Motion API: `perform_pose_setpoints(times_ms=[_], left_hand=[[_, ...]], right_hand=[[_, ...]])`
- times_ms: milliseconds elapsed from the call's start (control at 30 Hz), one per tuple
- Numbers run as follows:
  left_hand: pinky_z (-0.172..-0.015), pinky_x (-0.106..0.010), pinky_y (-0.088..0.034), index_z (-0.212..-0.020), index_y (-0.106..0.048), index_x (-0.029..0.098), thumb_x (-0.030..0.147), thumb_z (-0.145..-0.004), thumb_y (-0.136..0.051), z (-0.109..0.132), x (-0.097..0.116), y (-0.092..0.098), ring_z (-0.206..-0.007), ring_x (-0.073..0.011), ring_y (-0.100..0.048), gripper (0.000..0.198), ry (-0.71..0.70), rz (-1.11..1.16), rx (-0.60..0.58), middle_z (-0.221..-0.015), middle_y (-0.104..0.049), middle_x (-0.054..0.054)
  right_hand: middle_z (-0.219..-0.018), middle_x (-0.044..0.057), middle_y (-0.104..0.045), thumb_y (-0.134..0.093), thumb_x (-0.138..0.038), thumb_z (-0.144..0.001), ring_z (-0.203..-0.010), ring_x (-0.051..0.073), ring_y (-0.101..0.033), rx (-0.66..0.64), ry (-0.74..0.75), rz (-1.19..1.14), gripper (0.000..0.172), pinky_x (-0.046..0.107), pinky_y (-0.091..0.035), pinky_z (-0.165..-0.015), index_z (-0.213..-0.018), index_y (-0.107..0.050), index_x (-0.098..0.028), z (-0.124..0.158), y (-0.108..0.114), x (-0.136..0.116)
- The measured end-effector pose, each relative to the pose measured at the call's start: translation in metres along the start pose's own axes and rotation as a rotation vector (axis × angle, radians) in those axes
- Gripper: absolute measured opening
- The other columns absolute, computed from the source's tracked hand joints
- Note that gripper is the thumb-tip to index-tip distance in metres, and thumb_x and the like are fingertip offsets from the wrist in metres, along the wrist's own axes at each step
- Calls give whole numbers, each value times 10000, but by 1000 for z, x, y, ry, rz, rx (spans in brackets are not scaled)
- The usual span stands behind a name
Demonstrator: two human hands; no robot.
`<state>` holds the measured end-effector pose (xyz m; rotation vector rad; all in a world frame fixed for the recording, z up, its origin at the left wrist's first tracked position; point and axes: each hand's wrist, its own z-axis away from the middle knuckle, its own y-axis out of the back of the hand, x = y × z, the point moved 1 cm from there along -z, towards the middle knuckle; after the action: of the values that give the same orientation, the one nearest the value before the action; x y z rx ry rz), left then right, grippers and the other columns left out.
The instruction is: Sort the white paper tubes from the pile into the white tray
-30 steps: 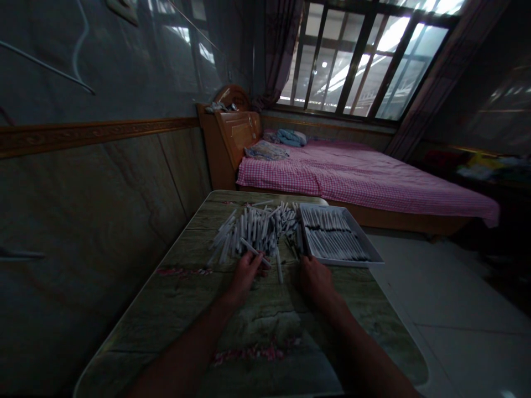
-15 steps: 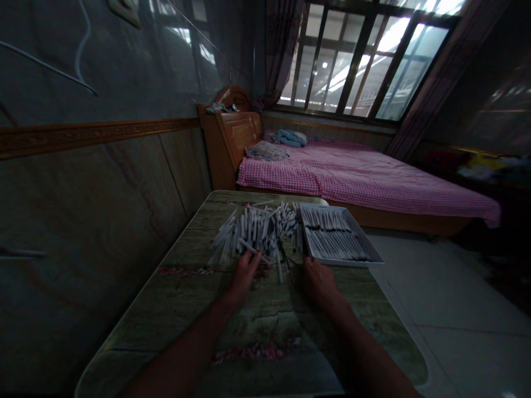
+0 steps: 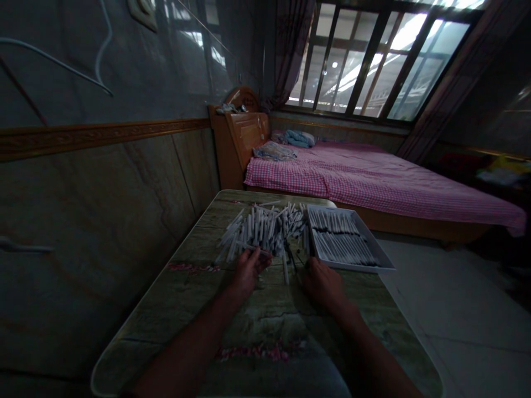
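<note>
My left hand (image 3: 247, 272) is closed on a slim white pen barrel (image 3: 251, 247) at the near edge of a loose pile of white pen barrels (image 3: 265, 228). My right hand (image 3: 324, 282) is curled, knuckles up, by the near left corner of a white box (image 3: 384, 261). Its fingertips are hidden, and I cannot make out what is in them. Rows of white pens with dark ends (image 3: 342, 240) lie in the box. Between my hands, a single barrel (image 3: 286, 270) and some thin black parts (image 3: 291, 255) rest on the table.
The table (image 3: 265, 318) has a wood-grain top with pink flower prints and rounded corners. Beyond it stands a bed (image 3: 332, 177) with a pink checked sheet. A tiled wall (image 3: 136, 182) runs along the left, and pale floor (image 3: 418, 282) shows at the right.
The view has shifted slightly, so the scene sits a little further right. My left hand has tilted the pen barrel flatter. My right hand stays beside the box corner, still curled.
</note>
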<state>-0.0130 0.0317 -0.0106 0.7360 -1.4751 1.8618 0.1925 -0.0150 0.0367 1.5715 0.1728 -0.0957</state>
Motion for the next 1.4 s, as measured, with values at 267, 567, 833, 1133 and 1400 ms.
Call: perform_pose_setpoints(times_ms=[267,567,833,1133,1400], left_hand=[[-765,-313,-592,-779,-575,169,236,-784,-745,-3,1,3,-772,-187,-740,183,56,86,2,-756,-728,-26],[-708,-297,-597,-826,-564,173,292,-751,-773,1,-2,2,-747,-182,-732,252,20,-1,-64,-786,-720,-33],[-647,-283,-595,-877,-555,184,357,-674,-825,6,-1,0,-696,-184,-732,380,10,-127,-94,-812,-726,-25],[-669,-282,-597,-828,-622,158,231,-770,-764,12,-2,-8,-705,-177,-729,170,138,74,-78,-792,-744,-45],[-615,-212,-585,-783,-634,148,134,-874,-635,9,11,-8,-696,-132,-726,92,228,224,6,-769,-742,-27]], right_hand=[[-940,55,-651,-541,-123,-802,-792,166,-598,92,323,-222,188,246,-315,-630,-966,-611,-181,4,-7,-17],[-964,48,-653,-549,-142,-849,-801,160,-619,71,294,-202,203,235,-339,-625,-1024,-638,-196,7,-6,-19],[-944,71,-643,-558,-149,-878,-859,183,-617,249,416,-177,272,249,-433,-708,-1113,-678,-212,6,-11,-12],[-1055,93,-681,-328,-264,-1010,-971,190,-636,310,265,-757,366,293,-497,-835,-1186,-638,-183,-8,-25,-8],[-1068,80,-630,-458,-245,-974,-911,172,-622,188,171,-164,294,236,-451,-740,-1197,-650,-236,-24,-36,-16]])
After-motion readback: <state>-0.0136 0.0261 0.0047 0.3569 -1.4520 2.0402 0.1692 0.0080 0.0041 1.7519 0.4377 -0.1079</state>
